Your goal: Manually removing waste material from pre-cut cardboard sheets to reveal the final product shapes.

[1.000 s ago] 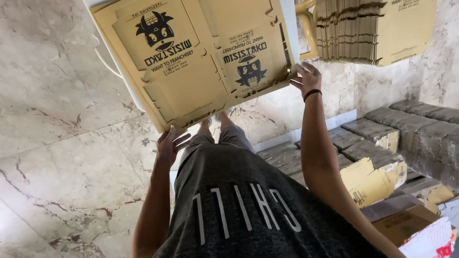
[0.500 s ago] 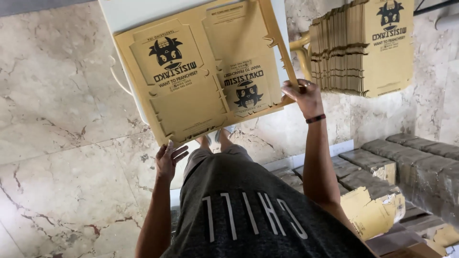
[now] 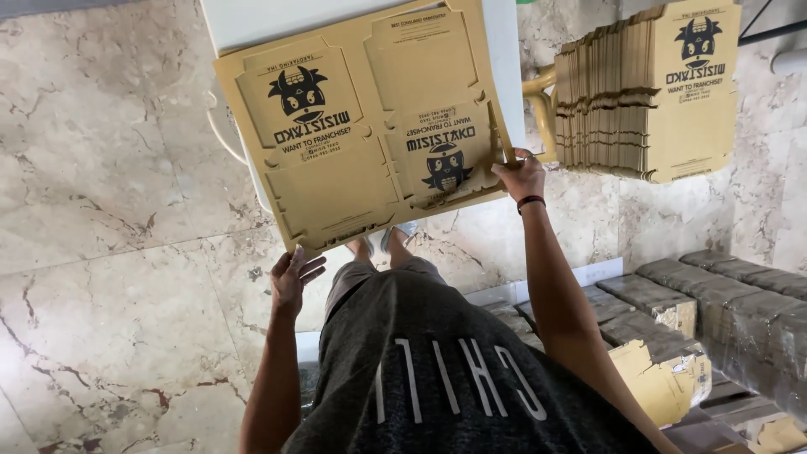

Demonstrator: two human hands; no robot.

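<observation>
My right hand [image 3: 519, 175] is up at about one o'clock from my chest, fingers curled onto the lower right corner of a flat cardboard box blank [image 3: 370, 126] — thumb and fingertips pinch its edge, so that hand has hold of it. The blank is a tan die-cut sheet with dark printing and a cartoon figure on two of its panels, held out flat ahead of me around twelve o'clock, slightly tilted, its top edge lying over a white table [image 3: 504, 76].

My left hand [image 3: 292, 273] is at about ten o'clock, lower than the right, palm open and fingers spread loosely upward. Its fingertips sit right at the blank's lower left corner — I cannot tell whether they touch the cardboard or hang just under it; it grips nothing.

At two o'clock, just beside my right hand, a thick stack of the same blanks [image 3: 647, 92] stands on edge, printed face outward. Down at four o'clock lie wrapped bundles of cardboard [image 3: 723, 311] in rows, and nearer me a torn tan carton [image 3: 664, 378]. The marble floor [image 3: 109, 210] fills everything from seven to eleven o'clock. A dark band [image 3: 530, 201] circles my right wrist, and my feet [image 3: 382, 244] show under the blank at twelve o'clock.
</observation>
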